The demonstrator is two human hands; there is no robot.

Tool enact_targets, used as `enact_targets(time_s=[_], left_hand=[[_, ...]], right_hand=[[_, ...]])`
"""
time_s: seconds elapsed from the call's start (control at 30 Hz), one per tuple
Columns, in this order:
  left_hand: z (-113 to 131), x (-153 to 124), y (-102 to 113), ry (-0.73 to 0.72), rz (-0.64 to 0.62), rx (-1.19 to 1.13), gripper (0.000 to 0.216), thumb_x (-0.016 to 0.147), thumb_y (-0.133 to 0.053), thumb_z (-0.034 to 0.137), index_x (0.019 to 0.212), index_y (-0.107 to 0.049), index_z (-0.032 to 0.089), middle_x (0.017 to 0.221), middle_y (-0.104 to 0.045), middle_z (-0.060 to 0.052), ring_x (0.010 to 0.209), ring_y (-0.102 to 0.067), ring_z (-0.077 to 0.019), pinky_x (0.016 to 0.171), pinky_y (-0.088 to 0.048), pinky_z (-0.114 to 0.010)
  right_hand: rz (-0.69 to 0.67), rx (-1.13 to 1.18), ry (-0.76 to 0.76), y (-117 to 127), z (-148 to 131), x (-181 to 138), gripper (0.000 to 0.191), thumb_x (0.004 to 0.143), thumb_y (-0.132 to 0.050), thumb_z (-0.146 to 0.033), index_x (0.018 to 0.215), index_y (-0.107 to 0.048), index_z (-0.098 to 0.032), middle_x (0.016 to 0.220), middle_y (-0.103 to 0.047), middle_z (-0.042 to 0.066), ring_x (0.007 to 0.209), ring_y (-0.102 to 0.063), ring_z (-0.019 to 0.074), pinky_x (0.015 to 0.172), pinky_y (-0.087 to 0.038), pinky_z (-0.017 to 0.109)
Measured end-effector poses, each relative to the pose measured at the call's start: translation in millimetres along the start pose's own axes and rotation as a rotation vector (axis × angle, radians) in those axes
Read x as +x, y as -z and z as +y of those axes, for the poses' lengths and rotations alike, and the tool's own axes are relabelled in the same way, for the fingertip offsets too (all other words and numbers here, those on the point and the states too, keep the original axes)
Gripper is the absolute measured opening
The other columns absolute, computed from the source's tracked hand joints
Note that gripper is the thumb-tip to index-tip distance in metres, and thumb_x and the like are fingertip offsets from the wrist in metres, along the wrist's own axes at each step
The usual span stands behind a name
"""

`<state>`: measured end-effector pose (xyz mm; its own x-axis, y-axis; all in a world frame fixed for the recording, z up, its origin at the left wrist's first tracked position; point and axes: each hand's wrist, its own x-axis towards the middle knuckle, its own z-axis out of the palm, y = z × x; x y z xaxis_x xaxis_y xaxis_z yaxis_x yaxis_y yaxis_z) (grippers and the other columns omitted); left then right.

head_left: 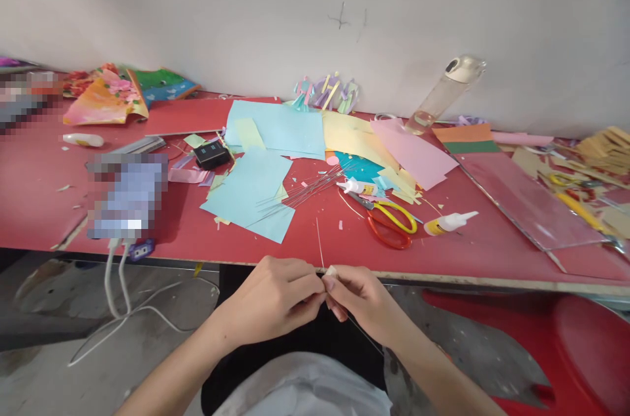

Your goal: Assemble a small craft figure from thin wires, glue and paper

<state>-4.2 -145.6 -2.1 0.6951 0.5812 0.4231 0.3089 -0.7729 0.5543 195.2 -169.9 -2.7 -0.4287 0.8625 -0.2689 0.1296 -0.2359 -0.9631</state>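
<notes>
Just off the table's near edge, my left hand (283,291) and my right hand (361,298) meet fingertip to fingertip, both closed. A thin wire (320,242) passes between them, one end sticking up over the table and the other slanting down past my right hand. My right thumb and finger also pinch a small whitish piece (331,270), partly hidden. On the table ahead lie a bundle of thin wires (308,189), scissors (394,222) with one yellow and one red handle, and two small white glue bottles (361,187), the other glue bottle (447,224) farther right.
Light-blue paper (251,189), yellow paper (361,140) and pink paper (418,153) spread over the red table (187,226). Small paper figures (325,93) lean on the wall beside a clear bottle (445,91). A blurred phone (132,196) with white cables stands left; a red stool (590,344) is at lower right.
</notes>
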Motion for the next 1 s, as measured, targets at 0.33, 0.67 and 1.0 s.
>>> enact_targets(time_s=[0.33,0.67,1.0], left_hand=[[6.7,6.9,18.6,-0.129,-0.042,0.057,0.022,0.091,-0.052,0.009,0.071,-0.059,0.014,0.063,-0.055,0.001,0.055,-0.041,-0.0113,0.049,-0.028,-0.027],[1.5,4.5,11.2,0.556,-0.106,-1.027,0.021,0.090,-0.061,0.026,0.075,-0.063,0.012,0.069,-0.055,0.001,0.053,-0.053,-0.0069,0.048,-0.048,-0.016],[-0.6,2.6,6.6,0.547,-0.027,-1.017,0.019,0.089,-0.061,0.020,0.073,-0.063,0.012,0.065,-0.051,0.003,0.052,-0.049,-0.0056,0.048,-0.046,-0.014]], right_hand=[[-0.074,0.000,-0.025,4.5,-7.7,-4.7,0.045,0.096,-0.053,-0.051,0.068,-0.058,-0.016,0.057,-0.062,0.001,0.054,-0.058,0.0122,0.056,-0.047,0.024],[0.108,-0.551,0.588,16.2,-12.6,-6.9,0.016,0.093,-0.065,-0.025,0.108,-0.068,-0.024,0.099,-0.070,0.006,0.069,-0.062,0.0113,0.057,-0.050,0.021],[0.132,-0.922,0.714,6.3,-20.0,-8.9,0.012,0.100,-0.047,-0.016,0.098,-0.059,-0.018,0.083,-0.067,0.007,0.072,-0.058,0.0165,0.061,-0.046,0.026]])
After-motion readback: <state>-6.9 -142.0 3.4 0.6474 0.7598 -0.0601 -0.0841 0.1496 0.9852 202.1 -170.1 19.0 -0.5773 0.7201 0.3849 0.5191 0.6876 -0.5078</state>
